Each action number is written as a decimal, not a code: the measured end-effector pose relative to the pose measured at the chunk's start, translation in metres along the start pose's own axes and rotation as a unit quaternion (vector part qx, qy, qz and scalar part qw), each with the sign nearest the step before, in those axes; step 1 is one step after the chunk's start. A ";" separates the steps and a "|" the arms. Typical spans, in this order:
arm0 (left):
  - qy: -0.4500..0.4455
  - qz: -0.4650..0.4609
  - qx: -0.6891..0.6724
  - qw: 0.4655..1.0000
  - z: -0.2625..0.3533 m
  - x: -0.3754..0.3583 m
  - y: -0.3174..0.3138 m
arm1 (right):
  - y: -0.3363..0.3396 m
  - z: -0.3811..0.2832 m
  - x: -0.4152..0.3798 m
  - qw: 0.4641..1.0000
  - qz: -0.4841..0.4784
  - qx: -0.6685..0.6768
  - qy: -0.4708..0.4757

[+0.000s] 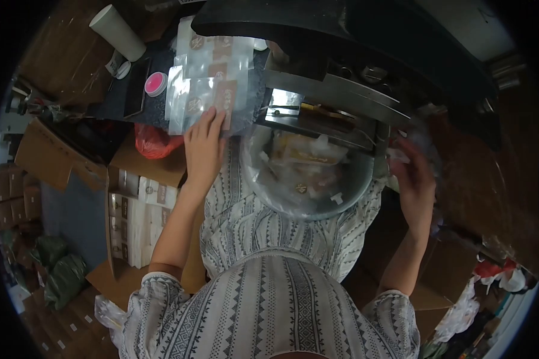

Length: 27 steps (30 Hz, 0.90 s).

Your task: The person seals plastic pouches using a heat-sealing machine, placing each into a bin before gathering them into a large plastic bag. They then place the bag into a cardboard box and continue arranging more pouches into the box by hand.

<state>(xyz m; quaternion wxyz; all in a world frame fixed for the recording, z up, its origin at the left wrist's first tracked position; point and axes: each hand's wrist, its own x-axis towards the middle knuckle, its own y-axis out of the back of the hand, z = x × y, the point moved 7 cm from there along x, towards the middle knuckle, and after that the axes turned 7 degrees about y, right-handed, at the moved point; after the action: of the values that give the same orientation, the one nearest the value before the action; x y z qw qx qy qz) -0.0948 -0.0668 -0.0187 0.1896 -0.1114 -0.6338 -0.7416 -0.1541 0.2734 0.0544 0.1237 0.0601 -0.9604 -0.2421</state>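
My left hand lies with its fingers stretched out over the lower end of some clear plastic packets, which overlap on a dark surface and carry brown and white printed labels. My right hand is lifted beside the right end of a machine with metal bars and a dark upper arm. That hand is smeared by motion, its fingers bent near a small whitish translucent piece; I cannot tell whether it is held. Below the machine, a round basin containing plastic scraps and wrappers rests at my lap.
Left of the packets are a pink-topped round jar and a white cylinder. A red plastic bag hangs beneath the surface edge. An opened carton at my left contains stacked white packs. Green bags lie farther left.
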 end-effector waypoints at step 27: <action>-0.060 -0.213 -0.357 0.908 0.107 -0.027 -0.003 | -0.081 -0.011 0.004 0.933 -0.359 -0.040 -0.003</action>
<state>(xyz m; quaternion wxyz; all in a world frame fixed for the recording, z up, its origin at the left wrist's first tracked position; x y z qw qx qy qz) -0.0800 0.0422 -0.0142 -0.0633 -0.0782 -0.3457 -0.9329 -0.1503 0.1971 0.0261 0.0284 0.3949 -0.8648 -0.3089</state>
